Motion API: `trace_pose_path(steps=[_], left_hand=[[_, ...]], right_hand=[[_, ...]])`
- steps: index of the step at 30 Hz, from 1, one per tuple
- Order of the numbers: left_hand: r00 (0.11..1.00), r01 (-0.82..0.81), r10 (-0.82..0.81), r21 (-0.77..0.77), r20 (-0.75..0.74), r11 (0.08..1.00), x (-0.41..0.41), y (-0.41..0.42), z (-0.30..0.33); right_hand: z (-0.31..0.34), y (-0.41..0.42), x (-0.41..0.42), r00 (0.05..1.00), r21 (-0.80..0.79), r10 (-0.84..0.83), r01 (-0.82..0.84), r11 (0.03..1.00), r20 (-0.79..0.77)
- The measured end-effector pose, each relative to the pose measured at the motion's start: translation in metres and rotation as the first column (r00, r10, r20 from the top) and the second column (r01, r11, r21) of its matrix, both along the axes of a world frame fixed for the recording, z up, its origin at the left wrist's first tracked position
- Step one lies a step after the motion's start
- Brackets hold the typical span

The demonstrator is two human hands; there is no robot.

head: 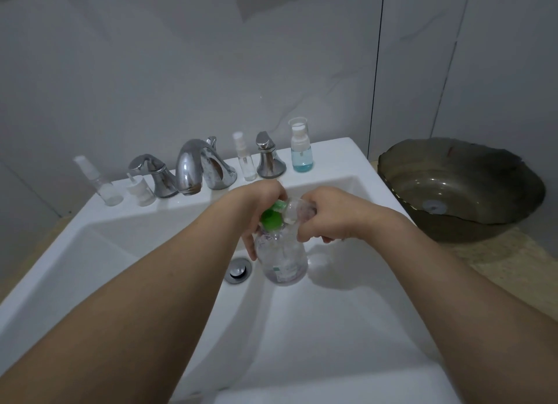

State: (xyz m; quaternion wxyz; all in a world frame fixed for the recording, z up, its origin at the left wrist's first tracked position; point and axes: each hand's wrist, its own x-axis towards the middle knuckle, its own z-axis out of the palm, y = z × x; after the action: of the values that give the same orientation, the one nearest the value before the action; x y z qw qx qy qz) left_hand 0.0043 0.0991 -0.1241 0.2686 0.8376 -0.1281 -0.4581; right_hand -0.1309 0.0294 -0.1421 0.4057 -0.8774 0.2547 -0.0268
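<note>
Head view: both hands meet above the middle of a white sink (90,267). Left hand (261,206) grips the upper part of a clear bottle (283,261), with fingers and thumb curled round it below its green cap (271,218). The bottle hangs roughly upright over the basin, just right of the metal drain (238,270). Right hand (329,218) is clenched round a small clear container (297,209) that touches the cap; it is blurred, perhaps a little bottle lying on its side. On the far rim a chrome faucet (193,165) stands between two handles (268,159). Near them are a slim spray bottle (246,162), a pump bottle of blue liquid (301,150) and, far left, two more clear spray bottles (99,183). To the right a dark glass bowl (459,186) sits on the speckled worktop (498,267).
</note>
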Motion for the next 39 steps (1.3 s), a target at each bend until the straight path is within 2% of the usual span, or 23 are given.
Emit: trace_pose_path(steps=[5,12,17,26,39], left_hand=[[0.998,0.022,-0.022,-0.002,-0.06,1.0,0.002,0.0,0.013],[1.0,-0.013,0.012,-0.017,-0.016,1.0,-0.002,0.0,0.007],[0.997,-0.041,0.043,-0.036,0.059,0.999,-0.01,0.0,-0.001],[0.995,-0.062,0.065,-0.042,0.07,0.997,-0.008,-0.002,-0.005],[0.996,-0.05,0.045,-0.06,-0.08,0.997,-0.002,0.001,0.013]], right_hand=[[0.002,-0.001,-0.001,0.998,-0.033,-0.019,0.021,0.999,0.053],[0.003,0.0,-0.001,0.999,0.018,-0.011,0.01,1.0,0.034],[0.0,-0.001,0.0,0.999,0.021,0.012,-0.012,1.0,-0.044],[-0.002,-0.001,0.001,0.998,0.079,0.023,-0.018,0.997,-0.063],[0.0,-0.003,0.0,0.998,-0.019,-0.016,0.017,1.0,0.065]])
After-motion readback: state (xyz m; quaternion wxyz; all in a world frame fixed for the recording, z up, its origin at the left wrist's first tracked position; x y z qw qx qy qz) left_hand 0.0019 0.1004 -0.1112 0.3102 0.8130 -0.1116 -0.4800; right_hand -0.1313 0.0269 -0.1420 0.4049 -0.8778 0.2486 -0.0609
